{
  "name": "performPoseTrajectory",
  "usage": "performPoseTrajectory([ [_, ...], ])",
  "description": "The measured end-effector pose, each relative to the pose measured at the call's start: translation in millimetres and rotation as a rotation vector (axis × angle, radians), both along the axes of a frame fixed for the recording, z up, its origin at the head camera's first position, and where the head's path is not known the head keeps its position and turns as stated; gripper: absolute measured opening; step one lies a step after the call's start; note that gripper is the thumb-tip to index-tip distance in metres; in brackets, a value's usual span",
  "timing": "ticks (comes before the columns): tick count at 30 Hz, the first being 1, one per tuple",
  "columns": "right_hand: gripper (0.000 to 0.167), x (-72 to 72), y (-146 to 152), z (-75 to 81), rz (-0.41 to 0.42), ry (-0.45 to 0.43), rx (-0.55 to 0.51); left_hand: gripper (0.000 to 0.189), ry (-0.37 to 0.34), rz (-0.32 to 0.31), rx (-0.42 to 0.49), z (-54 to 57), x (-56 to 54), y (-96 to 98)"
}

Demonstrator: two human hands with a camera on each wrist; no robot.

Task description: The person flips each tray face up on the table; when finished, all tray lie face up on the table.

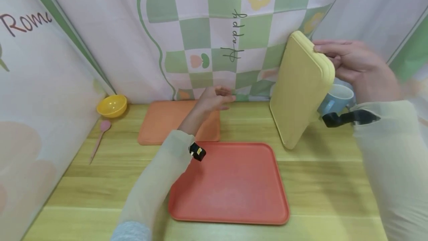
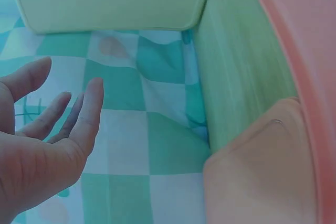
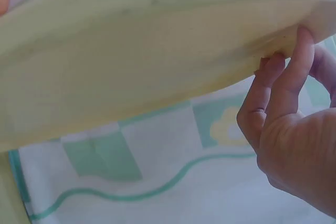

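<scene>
On the right of the head view, a pale yellow tray [image 1: 301,88] with a thick, layered-looking rim stands on edge, its lower end at the tabletop. My right hand [image 1: 357,62] grips its upper edge; in the right wrist view, fingers [image 3: 294,77] bend against the yellow tray [image 3: 131,66]. Over the flat orange board [image 1: 177,122], my left hand [image 1: 215,99] hovers with loosely bent fingers and holds nothing. The left wrist view shows that hand [image 2: 52,135] apart from the orange board [image 2: 262,177]. A red tray [image 1: 230,185] lies flat nearer to me, partly under my left forearm.
Behind the yellow tray stands a light blue mug [image 1: 334,99], partly hidden. A yellow bowl [image 1: 112,106] and a pink spoon [image 1: 100,137] sit at the table's left. A checked curtain [image 1: 227,47] hangs along the back edge of the wooden table [image 1: 321,196].
</scene>
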State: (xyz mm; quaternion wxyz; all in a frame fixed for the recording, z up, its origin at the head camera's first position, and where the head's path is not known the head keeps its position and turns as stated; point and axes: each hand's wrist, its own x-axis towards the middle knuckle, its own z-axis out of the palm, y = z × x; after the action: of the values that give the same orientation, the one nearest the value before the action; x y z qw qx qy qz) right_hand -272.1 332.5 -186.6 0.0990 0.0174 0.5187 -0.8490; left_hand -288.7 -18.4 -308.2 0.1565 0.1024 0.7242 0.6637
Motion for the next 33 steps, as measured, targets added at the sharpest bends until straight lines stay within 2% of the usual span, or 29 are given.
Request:
performPoseTrajectory([
  [4,0.027,-0.7,-24,4.4,0.008,-0.008,0.060,0.040,-0.006,-0.016,0.058,6.9,1.1,0.3],
  [8,0.023,0.7,-47,5.5,0.028,0.021,0.105,0.038,-0.026,-0.018,0.134,14.0,3.3,1.3],
  [15,0.014,2.1,-84,1.2,0.019,0.081,0.231,0.034,-0.064,0.014,0.254,26.0,5.5,3.1],
  [21,0.014,2.4,-115,-5.9,0.012,0.117,0.368,0.029,-0.086,0.023,0.319,32.6,7.4,5.3],
  [26,0.030,3.3,-142,-20.1,0.043,0.174,0.583,0.023,-0.131,0.036,0.393,30.5,5.2,5.4],
  [29,0.041,3.8,-153,-28.7,0.066,0.185,0.726,0.028,-0.151,0.049,0.410,27.3,4.2,4.4],
  [33,0.041,2.9,-166,-39.6,0.090,0.196,0.815,0.034,-0.165,0.059,0.422,23.0,2.7,1.4],
])
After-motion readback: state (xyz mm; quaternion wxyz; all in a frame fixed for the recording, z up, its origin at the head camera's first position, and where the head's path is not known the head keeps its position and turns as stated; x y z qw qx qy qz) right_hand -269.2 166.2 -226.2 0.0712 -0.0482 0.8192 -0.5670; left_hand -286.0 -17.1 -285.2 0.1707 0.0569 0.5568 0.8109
